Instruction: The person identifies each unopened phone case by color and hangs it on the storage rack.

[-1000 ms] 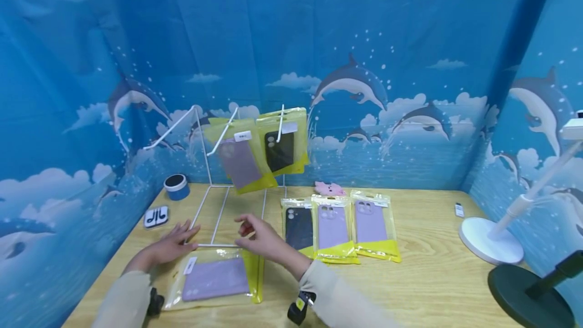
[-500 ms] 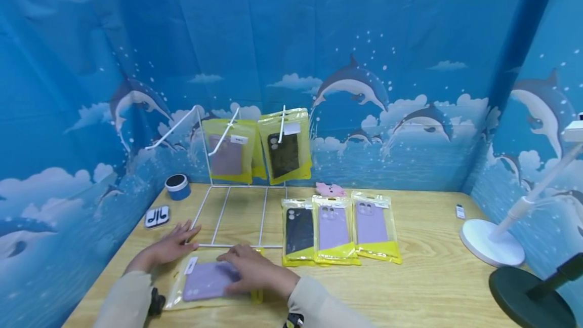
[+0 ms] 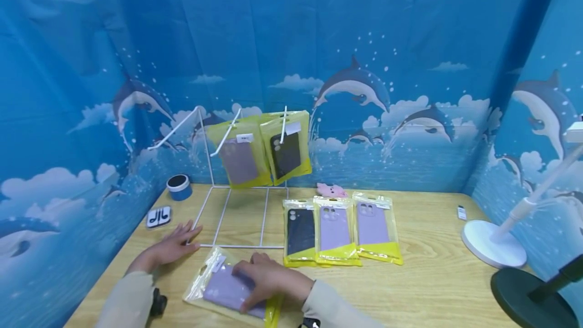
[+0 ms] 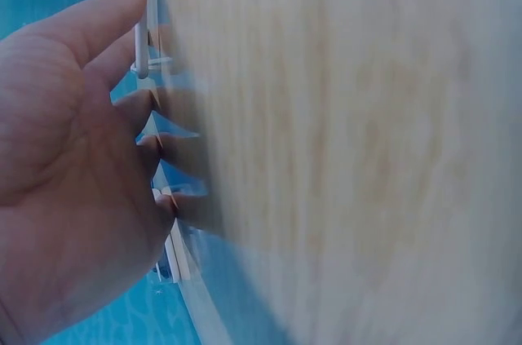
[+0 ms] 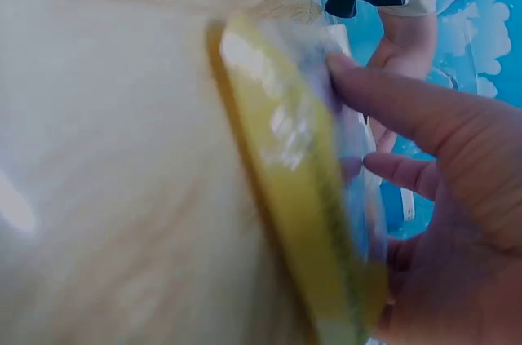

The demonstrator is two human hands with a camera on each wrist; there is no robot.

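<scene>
White label [image 3: 219,263] on the nearest purple packet [image 3: 223,286] unreadable; right hand [image 3: 275,280] grips that packet at near left, before the white rack [image 3: 241,246]; left hand [image 3: 173,246], fingers loosely spread, touches the rack's corner.

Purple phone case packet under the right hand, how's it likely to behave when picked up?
The packet should feel light, since the case looks thin. Its shiny plastic catches glare, so it may slip under the right hand. Its clear end reaching past the case might flop, while the middle likely stays stiffer.
</scene>
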